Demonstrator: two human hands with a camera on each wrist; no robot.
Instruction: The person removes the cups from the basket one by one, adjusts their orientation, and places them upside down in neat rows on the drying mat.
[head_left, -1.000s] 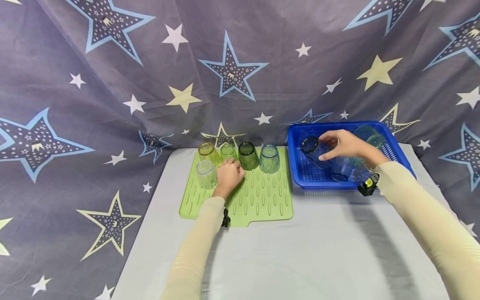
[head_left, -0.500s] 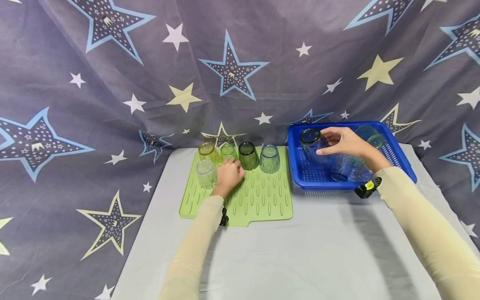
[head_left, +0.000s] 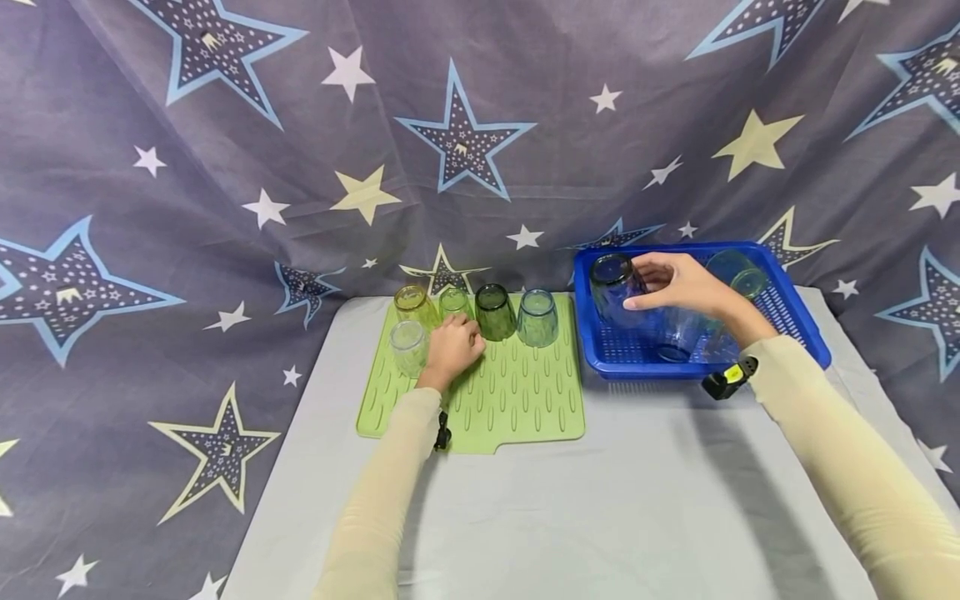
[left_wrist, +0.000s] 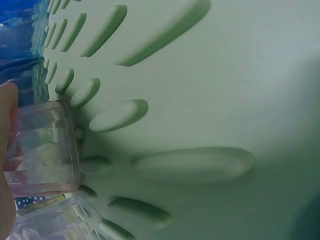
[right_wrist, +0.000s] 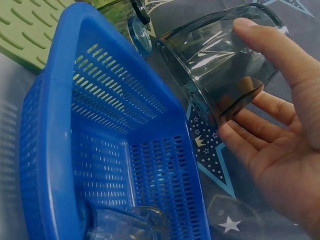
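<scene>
My left hand [head_left: 455,346] is over the green drying mat [head_left: 517,408], gripping a clear, faintly pinkish drinking glass [left_wrist: 47,147] that stands there. In the head view that glass is hidden beneath the hand. A clear glass [head_left: 410,348] is at its left. Behind are a yellow glass [head_left: 417,307], a light green glass [head_left: 454,303], a dark green glass [head_left: 495,313] and a blue glass [head_left: 537,318]. My right hand [head_left: 686,287] holds a dark grey-tinted drinking glass [right_wrist: 220,60] over the left part of the blue basket [head_left: 637,371], thumb on one side, fingers on the other.
Several more glasses lie in the basket, among them a greenish glass [head_left: 748,282] at the right and a clear bluish glass [right_wrist: 125,222]. A white cloth [head_left: 600,517] covers the table. Behind hangs a grey star-patterned curtain [head_left: 570,167].
My right hand has raised the dark glass slightly, moved it left and turned it from tilted to more upright. The left hand has stayed nearly still on the mat.
</scene>
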